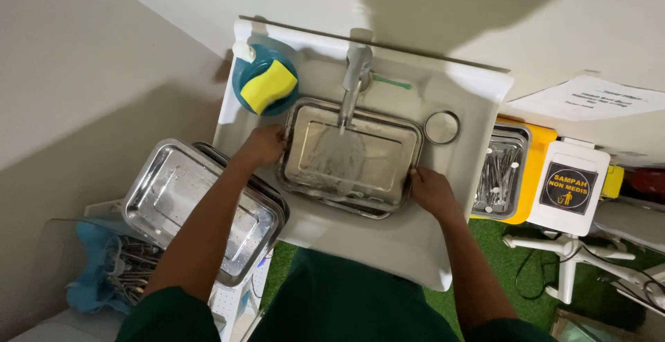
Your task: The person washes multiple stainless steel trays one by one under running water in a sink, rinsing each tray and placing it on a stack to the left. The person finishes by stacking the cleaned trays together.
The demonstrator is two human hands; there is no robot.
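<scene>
Steel tray (360,156) sits in the white sink (415,245) under the running tap (355,72), left hand (263,145) with fingers curled over its left rim, right hand (431,191) with fingers pinching its right rim; yellow sponge (269,86) on the blue dish, back left.

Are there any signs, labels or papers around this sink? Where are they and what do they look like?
Paper sheet: on the wall to the right of the sink, white, rectangular, with dark printed lines.
Sticker: on the white box at the right, black square, yellow lettering and a small yellow figure.
No screens in view.
</scene>
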